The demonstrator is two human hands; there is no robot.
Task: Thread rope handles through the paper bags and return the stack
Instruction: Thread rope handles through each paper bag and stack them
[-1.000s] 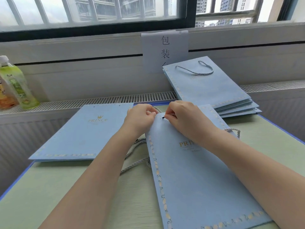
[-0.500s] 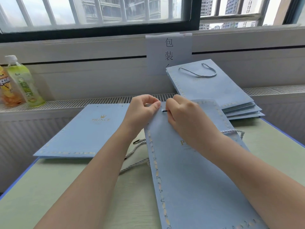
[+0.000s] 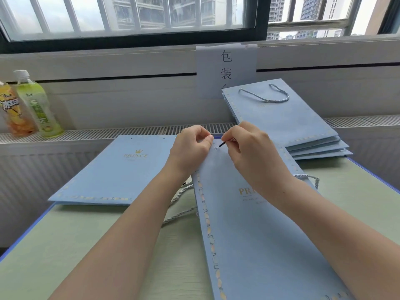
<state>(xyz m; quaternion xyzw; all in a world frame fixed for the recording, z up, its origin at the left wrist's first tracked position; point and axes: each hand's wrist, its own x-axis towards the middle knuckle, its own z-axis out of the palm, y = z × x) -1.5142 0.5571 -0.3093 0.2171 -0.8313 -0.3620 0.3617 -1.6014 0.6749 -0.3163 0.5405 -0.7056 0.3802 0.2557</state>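
Blue paper bag [image 3: 255, 245] between hands [image 3: 218, 152]

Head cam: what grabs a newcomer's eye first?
Both hands at centre: the right hand pinches the rope's black tip at the top edge of the blue paper bag, which the left hand grips. Behind right, a stack of finished bags leans on the wall.

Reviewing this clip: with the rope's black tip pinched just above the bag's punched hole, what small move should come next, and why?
Probably lower the black rope tip into the punched hole and push it through. The right hand pinches the tip just up and right of the hole, not yet entered, while the left hand grips the top edge of the blue paper bag beside it.
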